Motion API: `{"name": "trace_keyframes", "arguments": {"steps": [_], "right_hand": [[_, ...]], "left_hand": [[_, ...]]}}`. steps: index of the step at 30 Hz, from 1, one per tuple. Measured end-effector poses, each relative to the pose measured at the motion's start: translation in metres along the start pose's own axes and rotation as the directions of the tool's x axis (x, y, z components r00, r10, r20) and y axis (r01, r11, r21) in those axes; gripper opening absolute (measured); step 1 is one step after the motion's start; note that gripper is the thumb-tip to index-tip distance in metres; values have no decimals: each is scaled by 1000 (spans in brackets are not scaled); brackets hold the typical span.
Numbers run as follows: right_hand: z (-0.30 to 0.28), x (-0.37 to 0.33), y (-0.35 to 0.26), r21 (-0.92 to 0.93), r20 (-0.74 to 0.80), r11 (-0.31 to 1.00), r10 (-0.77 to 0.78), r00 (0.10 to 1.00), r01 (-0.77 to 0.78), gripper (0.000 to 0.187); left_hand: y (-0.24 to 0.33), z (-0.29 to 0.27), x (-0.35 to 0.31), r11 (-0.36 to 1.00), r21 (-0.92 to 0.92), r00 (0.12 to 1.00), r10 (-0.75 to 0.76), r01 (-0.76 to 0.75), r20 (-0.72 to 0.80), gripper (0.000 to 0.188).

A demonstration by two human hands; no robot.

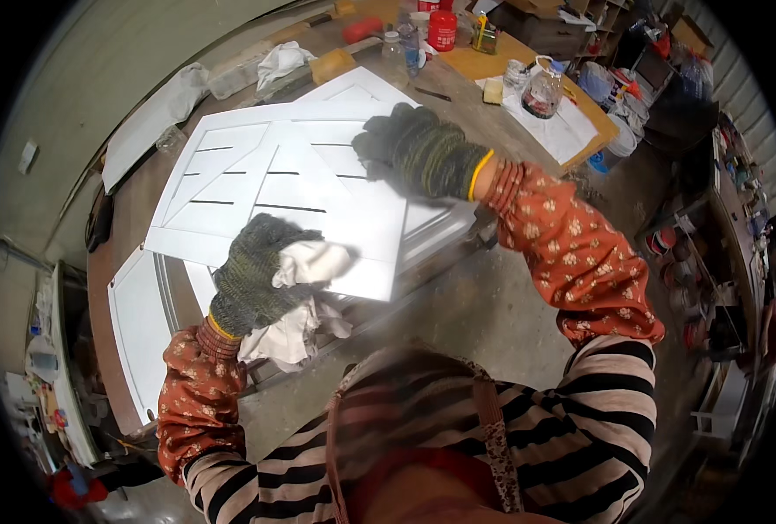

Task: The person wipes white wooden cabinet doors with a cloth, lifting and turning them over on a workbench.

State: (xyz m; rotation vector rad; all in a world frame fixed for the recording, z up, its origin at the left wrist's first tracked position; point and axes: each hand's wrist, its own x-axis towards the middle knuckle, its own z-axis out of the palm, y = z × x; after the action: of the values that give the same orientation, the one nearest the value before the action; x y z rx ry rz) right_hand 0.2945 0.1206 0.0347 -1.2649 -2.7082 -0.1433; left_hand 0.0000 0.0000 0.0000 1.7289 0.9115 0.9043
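A white panel [274, 166] with grooves and several dark slots lies on the table, on top of other white panels. My left hand [261, 271], in a dark grey-green knitted glove, is closed on a white cloth [314, 264] over the panel's near left part. More of the cloth hangs below the palm. In a matching glove with a yellow cuff edge, my right hand [423, 153] reaches over the panel's right side. Its fingers are apart, and nothing shows in them. Whether they touch the surface I cannot tell.
Another white panel [139, 319] lies at the table's left. Toward the back are a red can [441, 31], clear bottles [394, 54], a yellow block [331, 65] and a crumpled cloth [283, 61]. A clear jug [542, 94] stands on paper [563, 131]; buckets and shelves crowd the right.
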Motion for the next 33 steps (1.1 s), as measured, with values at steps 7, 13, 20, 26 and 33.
{"name": "trace_keyframes", "arguments": {"steps": [7,13,20,26,33], "right_hand": [[-25,-33,73,-197,-231,880,387,893,-432,30],[13,-34,56,98,-363,963,268,892,-249,28],[52,-85,-59,494,-635,866,302,711,74,36],[35,-120,-112,293,-568,955,136,812,45,34],[34,-95,-44,387,-559,876,471,682,-288,32]], "left_hand": [[-3,6,-7,959,-195,975,219,-208,37,53],[16,25,-19,997,75,994,-13,21,-112,46],[90,117,-4,222,974,997,75,-48,32,77],[65,103,-56,285,946,978,180,-157,108,82],[53,57,-90,360,901,950,279,-242,143,66]]}}
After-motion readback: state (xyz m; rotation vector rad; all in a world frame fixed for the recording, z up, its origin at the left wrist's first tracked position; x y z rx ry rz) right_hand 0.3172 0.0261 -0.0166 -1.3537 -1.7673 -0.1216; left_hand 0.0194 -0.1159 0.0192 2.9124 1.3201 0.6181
